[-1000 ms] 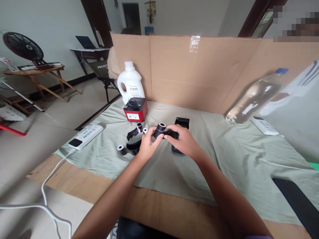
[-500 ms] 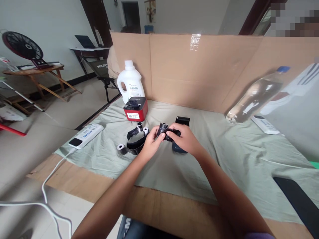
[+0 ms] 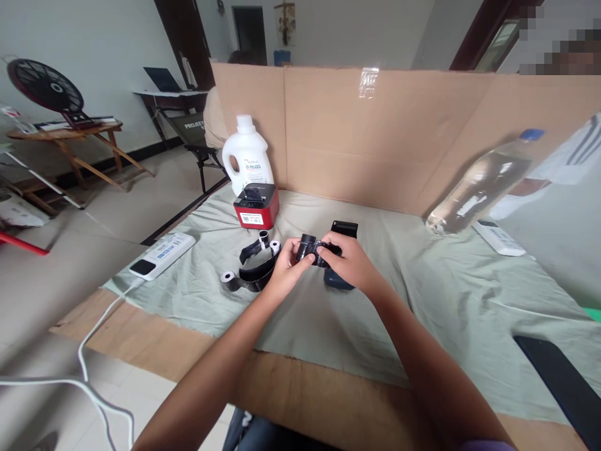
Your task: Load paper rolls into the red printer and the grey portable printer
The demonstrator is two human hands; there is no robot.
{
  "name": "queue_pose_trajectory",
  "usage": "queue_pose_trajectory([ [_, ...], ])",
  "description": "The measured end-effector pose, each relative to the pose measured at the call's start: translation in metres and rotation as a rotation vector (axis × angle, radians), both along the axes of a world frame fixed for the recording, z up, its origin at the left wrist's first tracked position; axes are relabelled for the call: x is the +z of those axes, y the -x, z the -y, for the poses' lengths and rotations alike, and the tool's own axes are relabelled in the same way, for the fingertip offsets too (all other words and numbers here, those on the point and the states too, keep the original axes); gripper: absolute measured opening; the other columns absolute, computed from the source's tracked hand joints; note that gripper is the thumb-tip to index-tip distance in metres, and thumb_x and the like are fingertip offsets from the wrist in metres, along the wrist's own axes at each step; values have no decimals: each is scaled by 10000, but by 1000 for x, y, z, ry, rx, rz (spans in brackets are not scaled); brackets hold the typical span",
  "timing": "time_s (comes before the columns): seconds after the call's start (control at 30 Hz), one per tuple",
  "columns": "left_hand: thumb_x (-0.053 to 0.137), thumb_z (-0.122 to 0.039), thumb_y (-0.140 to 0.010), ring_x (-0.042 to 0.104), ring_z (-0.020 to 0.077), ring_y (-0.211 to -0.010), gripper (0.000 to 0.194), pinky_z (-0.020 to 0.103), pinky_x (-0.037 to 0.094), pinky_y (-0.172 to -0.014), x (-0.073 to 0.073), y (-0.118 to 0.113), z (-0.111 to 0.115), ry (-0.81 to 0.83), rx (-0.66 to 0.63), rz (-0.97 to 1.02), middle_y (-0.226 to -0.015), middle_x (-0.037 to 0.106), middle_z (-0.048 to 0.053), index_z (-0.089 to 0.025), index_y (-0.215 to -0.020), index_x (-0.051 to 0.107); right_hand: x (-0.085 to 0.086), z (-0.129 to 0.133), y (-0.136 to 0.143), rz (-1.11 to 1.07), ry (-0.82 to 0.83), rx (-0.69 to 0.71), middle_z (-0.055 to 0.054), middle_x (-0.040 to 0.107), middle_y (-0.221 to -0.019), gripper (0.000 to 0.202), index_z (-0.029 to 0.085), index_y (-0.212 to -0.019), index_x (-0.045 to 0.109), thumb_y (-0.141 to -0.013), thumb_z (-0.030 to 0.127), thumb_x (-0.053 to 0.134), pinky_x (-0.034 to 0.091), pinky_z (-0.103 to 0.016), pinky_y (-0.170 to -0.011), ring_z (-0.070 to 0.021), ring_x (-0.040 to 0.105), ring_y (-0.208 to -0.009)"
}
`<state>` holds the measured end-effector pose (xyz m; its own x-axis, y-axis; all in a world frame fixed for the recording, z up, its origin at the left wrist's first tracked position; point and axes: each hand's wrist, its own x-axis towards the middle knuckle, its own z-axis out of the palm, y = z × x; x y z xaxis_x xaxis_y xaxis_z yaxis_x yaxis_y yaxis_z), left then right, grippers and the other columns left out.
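Between both hands, above the cloth, is a small roll of glossy black strip (image 3: 307, 243), with part of the strip running off to the right. My left hand (image 3: 287, 263) grips the roll's left side, thumb in front. My right hand (image 3: 346, 255) pinches the strip at the right, its fingers partly hiding it. Behind and under my right hand lies a dark handheld device (image 3: 339, 279) with its black upper part (image 3: 345, 229) showing beyond the fingers. Left of my left hand, loose black strips with rolled ends (image 3: 253, 275) lie curled on the cloth; some rolls show white ends.
A red and black box-shaped device (image 3: 257, 210) stands before a white jug (image 3: 248, 156). A white power strip (image 3: 162, 255) lies left. Cardboard (image 3: 385, 138) walls the back. A large clear bottle (image 3: 483, 181) leans at right, near another person's arm (image 3: 530, 186). A phone (image 3: 558, 382) lies front right.
The roll has tilted and turned slightly in my hands, its open top end now less visible. My left thumb has shifted a little to the right. Everything on the table stays put.
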<state>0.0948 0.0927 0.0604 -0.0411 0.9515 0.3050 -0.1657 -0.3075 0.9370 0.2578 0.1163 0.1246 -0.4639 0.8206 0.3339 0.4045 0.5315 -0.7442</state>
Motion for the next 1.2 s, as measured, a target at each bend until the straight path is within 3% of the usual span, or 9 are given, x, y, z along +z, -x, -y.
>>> queue_pose_trajectory([
  [0.13, 771, -447, -751, 554, 116, -644, 468, 257, 491, -630, 2, -1, 2, 46, -75, 58, -790, 592, -18, -205, -1031, 485, 1, 2, 1, -13, 35, 45, 27, 537, -670, 157, 199, -738, 522, -881, 266, 517, 329, -247, -571, -125, 460, -620],
  [0.4, 780, -443, -749, 520, 96, -593, 641, 235, 430, -561, -2, -1, 3, 28, -44, -12, -843, 602, 0, -222, -1275, 488, 3, 2, 0, -33, 58, 42, 29, 525, -689, 141, 201, -728, 513, -864, 240, 507, 338, -254, -588, -132, 479, -658],
  [0.67, 756, -414, -776, 485, 85, -575, 538, 229, 414, -565, -5, 1, 2, 53, -56, 44, -765, 520, -39, -234, -1202, 481, -7, -8, 0, -10, 109, 28, 40, 485, -652, 174, 197, -673, 481, -839, 242, 507, 318, -265, -591, -127, 443, -628],
  [0.87, 746, -400, -774, 518, 99, -610, 542, 252, 454, -603, -3, -2, 3, 106, -71, 45, -834, 560, -15, -230, -1222, 491, -21, -15, 3, -11, 146, 49, 34, 503, -658, 184, 196, -694, 498, -854, 286, 509, 324, -259, -582, -131, 449, -632],
  [1.07, 731, -370, -763, 523, 100, -614, 322, 231, 465, -574, -4, -2, 0, 93, -48, 11, -765, 547, -20, -188, -933, 527, -22, -12, 4, 11, 78, 8, 22, 549, -688, 155, 197, -733, 525, -862, 282, 515, 334, -260, -585, -137, 477, -641],
  [1.2, 674, -349, -804, 531, 110, -605, 216, 230, 461, -529, -2, 1, 0, 110, -80, 6, -735, 535, -11, -171, -889, 586, -20, -8, 5, 15, 38, 29, 24, 557, -688, 160, 198, -736, 536, -874, 276, 514, 330, -259, -578, -132, 476, -629],
])
